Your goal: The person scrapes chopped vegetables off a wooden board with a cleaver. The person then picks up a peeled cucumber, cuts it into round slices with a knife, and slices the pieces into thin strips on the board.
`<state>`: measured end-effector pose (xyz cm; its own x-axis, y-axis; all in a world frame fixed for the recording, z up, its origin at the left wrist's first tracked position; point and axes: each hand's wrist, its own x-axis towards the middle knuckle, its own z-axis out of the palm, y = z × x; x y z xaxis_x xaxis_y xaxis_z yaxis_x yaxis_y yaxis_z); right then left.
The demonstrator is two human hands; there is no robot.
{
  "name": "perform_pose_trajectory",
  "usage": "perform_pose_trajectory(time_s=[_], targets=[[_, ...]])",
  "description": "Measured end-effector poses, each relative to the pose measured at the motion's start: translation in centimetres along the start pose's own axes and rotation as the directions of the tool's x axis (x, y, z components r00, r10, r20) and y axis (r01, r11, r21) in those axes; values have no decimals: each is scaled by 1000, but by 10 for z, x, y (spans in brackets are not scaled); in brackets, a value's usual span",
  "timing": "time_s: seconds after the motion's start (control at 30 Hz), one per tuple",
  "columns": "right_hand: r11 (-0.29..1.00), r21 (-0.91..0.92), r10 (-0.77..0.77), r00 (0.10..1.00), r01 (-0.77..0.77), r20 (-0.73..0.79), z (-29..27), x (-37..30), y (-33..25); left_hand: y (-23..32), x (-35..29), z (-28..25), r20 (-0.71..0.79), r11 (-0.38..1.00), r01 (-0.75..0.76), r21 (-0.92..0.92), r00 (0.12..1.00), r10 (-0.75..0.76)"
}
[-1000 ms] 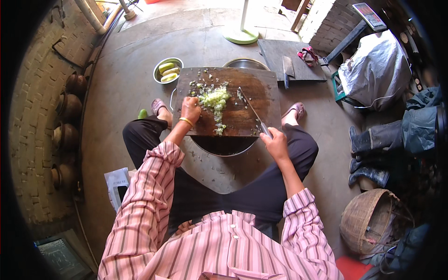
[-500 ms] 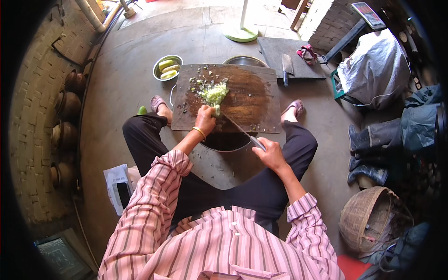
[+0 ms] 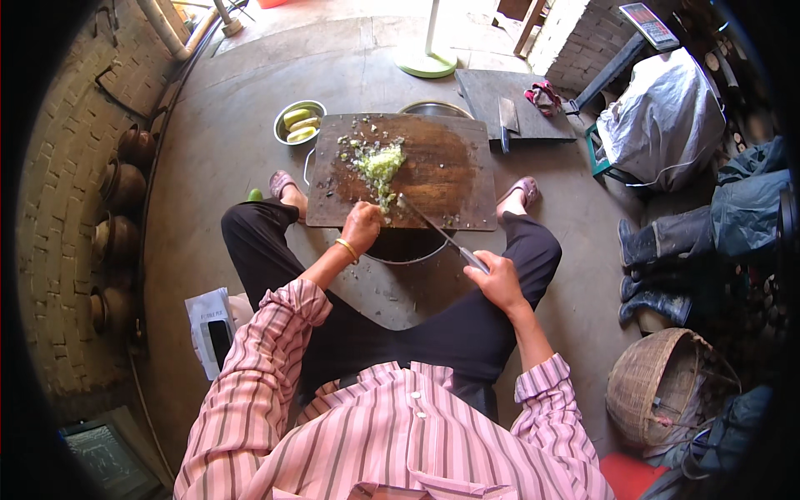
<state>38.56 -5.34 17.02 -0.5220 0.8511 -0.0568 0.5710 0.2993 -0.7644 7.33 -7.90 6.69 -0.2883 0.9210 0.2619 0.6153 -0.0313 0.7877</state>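
A dark wooden chopping board (image 3: 442, 171) lies across a large metal basin (image 3: 408, 250) in front of me. A pile of chopped pale green vegetable (image 3: 379, 162) sits on its left half. My left hand (image 3: 361, 227), with a gold bangle on the wrist, rests at the board's near edge, fingers curled over green bits. My right hand (image 3: 497, 279) grips the handle of a long knife (image 3: 437, 233), whose blade tip reaches the board's near edge beside the left hand.
A small steel bowl (image 3: 285, 125) with green vegetable pieces stands left of the board. Behind lie a second dark board (image 3: 467, 92) with a cleaver (image 3: 506, 117), a green fan base (image 3: 425, 62), a covered stool, boots, a woven basket (image 3: 654, 387), and clay pots along the brick wall.
Both hands have drawn back from the middle of the board to its near edge over the basin. The knife has swung down with them, pulling some chopped vegetable along.
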Motion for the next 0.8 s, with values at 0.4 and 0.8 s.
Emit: perform_pose_trajectory(time_s=[0.4, 0.8], targets=[[996, 68, 74, 979, -62, -192, 41, 97, 11, -66, 98, -19, -215, 969, 139, 202, 972, -95], [1000, -7, -24, 1000, 24, 14, 29, 35, -8, -24, 34, 16, -36, 993, 76, 91, 997, -73]])
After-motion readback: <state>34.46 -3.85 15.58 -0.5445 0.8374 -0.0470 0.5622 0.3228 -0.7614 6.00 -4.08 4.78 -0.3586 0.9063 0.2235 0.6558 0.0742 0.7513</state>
